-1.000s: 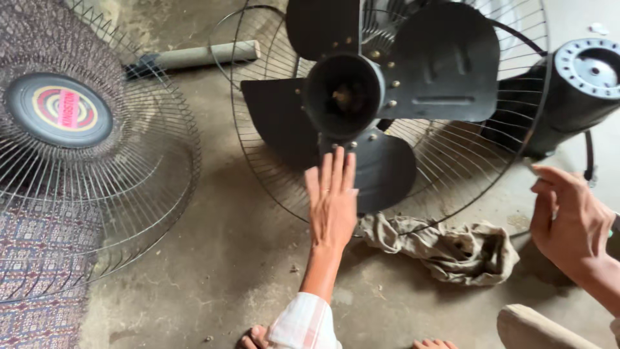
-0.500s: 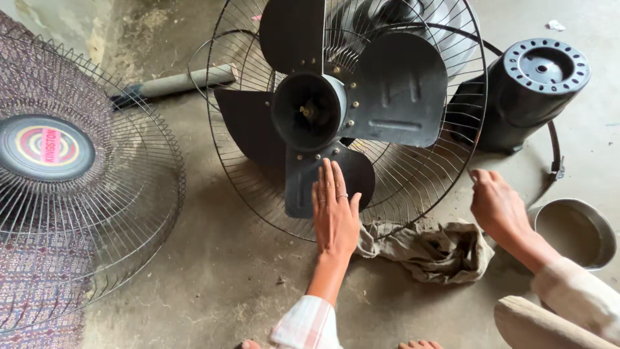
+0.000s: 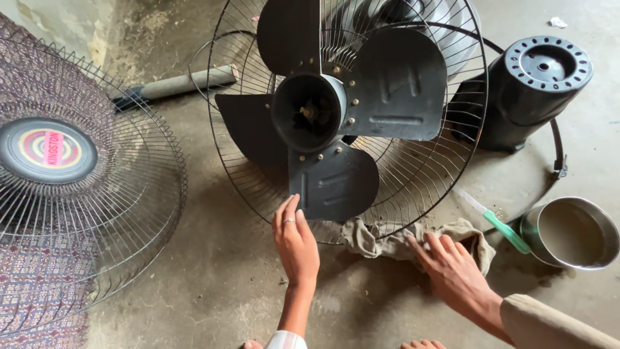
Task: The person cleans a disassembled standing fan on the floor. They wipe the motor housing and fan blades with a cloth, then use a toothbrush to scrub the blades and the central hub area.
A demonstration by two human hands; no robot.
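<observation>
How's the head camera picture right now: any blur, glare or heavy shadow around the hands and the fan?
Head view: sharp, in soft even daylight with no glare; the left hand and right hand show no motion blur; the fan blades cast only a faint shadow on the floor; the guard wires bow slightly toward the frame edges.

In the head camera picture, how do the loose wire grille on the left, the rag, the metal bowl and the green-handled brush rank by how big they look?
Largest to smallest:
1. Wire grille, though it runs off the frame.
2. Rag, partly under the right hand.
3. Metal bowl, close to the rag, so unsure.
4. Green-handled brush.
</observation>
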